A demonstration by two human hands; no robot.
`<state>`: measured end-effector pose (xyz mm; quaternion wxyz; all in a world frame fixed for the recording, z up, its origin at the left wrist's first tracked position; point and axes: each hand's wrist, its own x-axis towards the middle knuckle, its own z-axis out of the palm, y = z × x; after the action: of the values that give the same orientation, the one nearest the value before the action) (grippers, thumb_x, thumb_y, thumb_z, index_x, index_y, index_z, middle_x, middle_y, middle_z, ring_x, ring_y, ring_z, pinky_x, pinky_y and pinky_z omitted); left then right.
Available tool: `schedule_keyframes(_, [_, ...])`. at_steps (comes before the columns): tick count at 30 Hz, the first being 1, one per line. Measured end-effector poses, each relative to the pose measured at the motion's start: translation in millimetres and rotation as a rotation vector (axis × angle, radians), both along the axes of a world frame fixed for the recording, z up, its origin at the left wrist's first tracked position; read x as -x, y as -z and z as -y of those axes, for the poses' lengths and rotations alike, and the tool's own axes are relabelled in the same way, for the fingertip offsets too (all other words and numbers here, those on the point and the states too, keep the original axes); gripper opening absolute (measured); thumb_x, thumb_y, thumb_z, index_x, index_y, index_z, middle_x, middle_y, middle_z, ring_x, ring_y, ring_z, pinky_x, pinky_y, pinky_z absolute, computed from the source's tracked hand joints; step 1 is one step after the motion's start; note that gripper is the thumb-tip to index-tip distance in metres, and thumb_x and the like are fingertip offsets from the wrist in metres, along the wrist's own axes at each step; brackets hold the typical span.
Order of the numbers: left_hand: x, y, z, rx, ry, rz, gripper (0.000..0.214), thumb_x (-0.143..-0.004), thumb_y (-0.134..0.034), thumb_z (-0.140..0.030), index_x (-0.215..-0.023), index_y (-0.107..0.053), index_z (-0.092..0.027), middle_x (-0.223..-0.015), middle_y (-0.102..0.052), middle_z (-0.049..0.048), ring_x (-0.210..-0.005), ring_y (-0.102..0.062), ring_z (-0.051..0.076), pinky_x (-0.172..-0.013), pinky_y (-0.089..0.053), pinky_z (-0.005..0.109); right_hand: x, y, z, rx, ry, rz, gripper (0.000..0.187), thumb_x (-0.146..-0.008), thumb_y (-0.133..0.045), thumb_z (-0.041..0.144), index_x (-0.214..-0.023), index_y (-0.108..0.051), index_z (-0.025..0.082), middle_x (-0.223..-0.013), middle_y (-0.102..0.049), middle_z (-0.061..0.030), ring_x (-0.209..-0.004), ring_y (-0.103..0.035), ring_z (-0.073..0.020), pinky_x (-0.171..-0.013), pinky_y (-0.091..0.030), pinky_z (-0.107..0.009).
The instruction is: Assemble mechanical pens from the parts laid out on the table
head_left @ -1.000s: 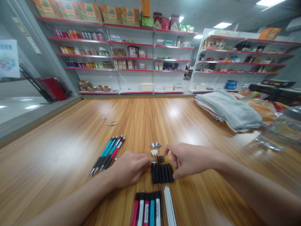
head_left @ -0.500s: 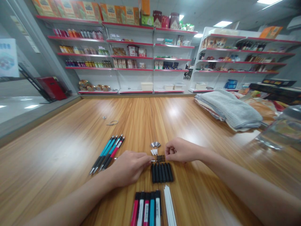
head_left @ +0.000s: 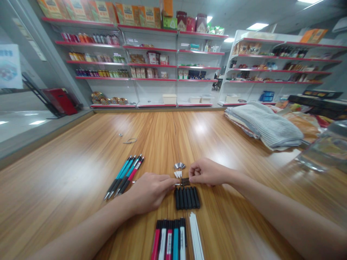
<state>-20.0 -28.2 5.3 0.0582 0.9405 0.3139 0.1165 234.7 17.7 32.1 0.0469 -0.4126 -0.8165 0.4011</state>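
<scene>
Left-hand fingers pinched together on a thin white refill, just beside small dark parts; right-hand fingers curled together just past those parts (anything held inside them: impossible to tell). Directly below, a row of 6 black pen barrels; above, metal pen tips and white plastic pieces. Left of the hands, slanted blue and pink pens; nearer the body, 5 red, white and blue pen barrels beside white tubes, all on a wooden surface.

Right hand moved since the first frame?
Yes: the right hand now lies above the row of black pen barrels, no longer over their right end.
</scene>
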Motion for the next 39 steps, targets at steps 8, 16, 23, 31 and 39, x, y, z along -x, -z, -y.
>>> schedule_keyframes(8, [-2, -1.2, 0, -0.031, 0.009, 0.009, 0.034, -0.095, -0.038, -0.023, -0.126, -0.05, -0.024, -0.093, -0.068, 0.0038, -0.081, -0.066, 0.018, -0.065, -0.048, 0.027, -1, 0.0, 0, 0.054, 0.007, -0.021, 0.022, -0.079, -0.056, 0.033, -0.085, -0.064, 0.014, -0.053, -0.056, 0.0036, -0.039, -0.053, -0.0085, -0.036, -0.037, -0.016])
schedule_keyframes(16, [-1, -2.0, 1, -0.067, 0.013, 0.019, 0.033, -0.094, -0.04, -0.022, -0.125, -0.051, -0.024, -0.092, -0.068, 0.0034, -0.077, -0.066, 0.017, -0.061, -0.048, 0.026, -1, 0.8, 0, 0.084, 0.017, -0.033, 0.022, -0.078, -0.057, 0.034, -0.087, -0.064, 0.015, -0.053, -0.056, 0.0042, -0.039, -0.052, -0.0076, -0.036, -0.038, -0.015])
schedule_keyframes(23, [-1, -0.8, 0, -0.086, 0.023, 0.032, 0.032, -0.094, -0.041, -0.021, -0.123, -0.052, -0.023, -0.089, -0.068, 0.0034, -0.073, -0.065, 0.016, -0.06, -0.046, 0.025, -8, 7.7, -8, 0.197, 0.026, -0.152, 0.027, -0.078, -0.061, 0.038, -0.087, -0.064, 0.013, -0.054, -0.054, 0.0041, -0.036, -0.047, -0.0069, -0.033, -0.032, -0.015])
schedule_keyframes(31, [-3, 2.9, 1, -0.216, -0.082, 0.046, 0.03, -0.094, -0.041, -0.021, -0.122, -0.052, -0.022, -0.078, -0.064, 0.0018, -0.064, -0.061, 0.015, -0.054, -0.042, 0.024, 7, 17.6, 6, -0.188, 0.15, -0.566, 0.034, -0.082, -0.062, 0.046, -0.083, -0.062, 0.012, -0.061, -0.049, 0.0035, -0.052, -0.041, -0.0066, -0.047, -0.031, -0.019])
schedule_keyframes(39, [-4, 4.3, 3, -0.3, -0.066, 0.043, 0.02, -0.094, -0.041, -0.019, -0.103, -0.059, -0.019, -0.07, -0.061, 0.001, -0.058, -0.056, 0.011, -0.05, -0.037, 0.021, 29, 12.4, 28, -0.575, -0.05, -0.493, 0.013, -0.084, -0.062, 0.029, -0.085, -0.064, 0.016, -0.069, -0.057, 0.0001, -0.063, -0.048, -0.0102, -0.06, -0.037, -0.022])
